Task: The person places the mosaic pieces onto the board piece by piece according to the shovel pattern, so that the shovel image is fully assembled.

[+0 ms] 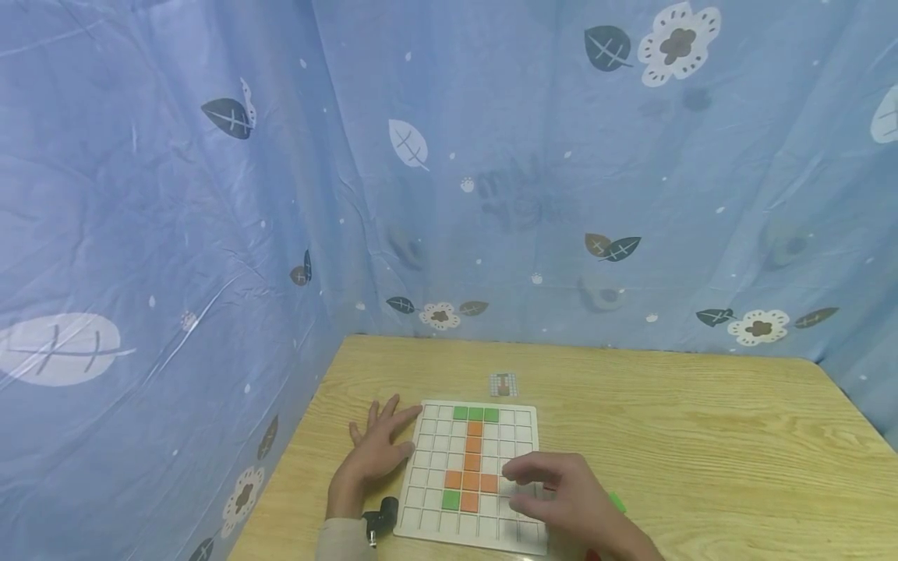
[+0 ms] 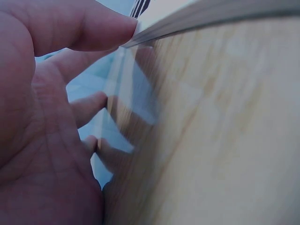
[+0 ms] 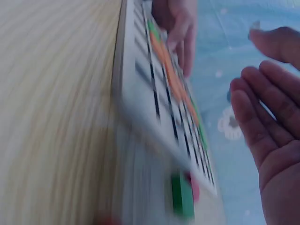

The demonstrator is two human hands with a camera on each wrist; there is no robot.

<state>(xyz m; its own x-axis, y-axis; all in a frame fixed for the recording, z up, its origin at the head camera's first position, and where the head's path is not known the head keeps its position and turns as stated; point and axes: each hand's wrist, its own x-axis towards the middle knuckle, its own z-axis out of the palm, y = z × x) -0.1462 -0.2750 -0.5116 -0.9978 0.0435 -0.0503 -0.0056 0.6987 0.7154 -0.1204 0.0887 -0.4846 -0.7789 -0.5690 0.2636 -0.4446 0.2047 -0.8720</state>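
A white grid board [image 1: 429,499] lies on the wooden table, with orange tiles [image 1: 473,463] forming a column and a short crossbar. Three green tiles [image 1: 475,414] line its far edge, and another green tile [image 1: 450,499] sits at the lower left of the column. My left hand [image 1: 379,452] rests beside the board, fingers spread, thumb and index fingertip at its left edge. Over the board's right side hovers my right hand [image 1: 561,491], thumb apart from loosely bent fingers. Nothing shows between them in the right wrist view, where the palm [image 3: 281,183] is visible.
A small printed card [image 1: 503,384] lies beyond the board. To the right of the board is a green block [image 3: 182,196] with a red piece [image 3: 195,187] beside it. Another red thing [image 1: 592,555] shows at the bottom edge. Blue patterned curtains [image 1: 533,156] border the table.
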